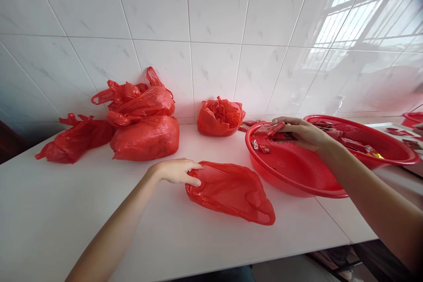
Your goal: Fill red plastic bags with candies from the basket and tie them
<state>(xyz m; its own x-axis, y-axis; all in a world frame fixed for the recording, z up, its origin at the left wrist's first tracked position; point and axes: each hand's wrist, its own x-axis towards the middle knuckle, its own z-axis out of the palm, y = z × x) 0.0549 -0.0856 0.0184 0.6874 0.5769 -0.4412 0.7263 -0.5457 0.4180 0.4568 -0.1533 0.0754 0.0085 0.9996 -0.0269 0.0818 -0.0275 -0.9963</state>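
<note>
My left hand (176,171) pinches the rim of a flat red plastic bag (231,191) lying on the white table, holding its mouth open. My right hand (304,133) reaches into a red mesh basket (291,172) and closes on small red packets (272,130) at its far edge. A few more red packets (259,146) lie loose inside that basket. A second red basket (380,141) behind it holds several red packets.
Filled, tied red bags (142,119) are piled at the back left, with another red bag (74,139) beside them. An open red bag (220,116) stands against the tiled wall. A white tray (399,134) sits at the far right. The table edge runs along the bottom.
</note>
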